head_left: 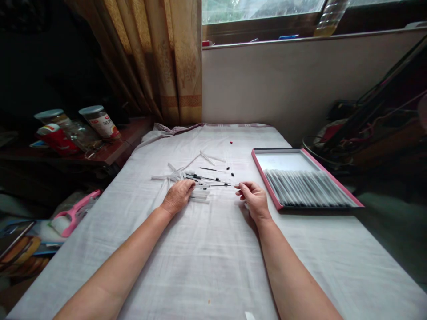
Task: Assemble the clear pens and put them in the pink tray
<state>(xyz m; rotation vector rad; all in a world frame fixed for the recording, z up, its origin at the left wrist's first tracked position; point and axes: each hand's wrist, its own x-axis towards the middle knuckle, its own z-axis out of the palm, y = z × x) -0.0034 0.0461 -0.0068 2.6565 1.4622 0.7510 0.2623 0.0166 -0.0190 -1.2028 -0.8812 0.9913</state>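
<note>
My right hand [254, 198] pinches the clear end of a thin pen refill [220, 185] between thumb and fingertip. The refill's black part points left toward my left hand [177, 196]. That hand is closed at the near side of a loose pile, its fingertips turned down; what they hold is hidden. Clear pen barrels [199, 195] stick out to the right beside its fingers. More translucent barrels [162, 177] and several dark refills [207, 178] lie crossed just beyond it. Two small black caps [230, 171] rest on the cloth past my right fingertips.
On the right, a pink-edged open box [268, 184] holds a row of assembled pens [308, 189]. A small red piece [231, 142] lies farther back on the white cloth [213, 249]. Jars [100, 122] stand on a dark side table, and pink-handled scissors [73, 215] lie left of the cloth.
</note>
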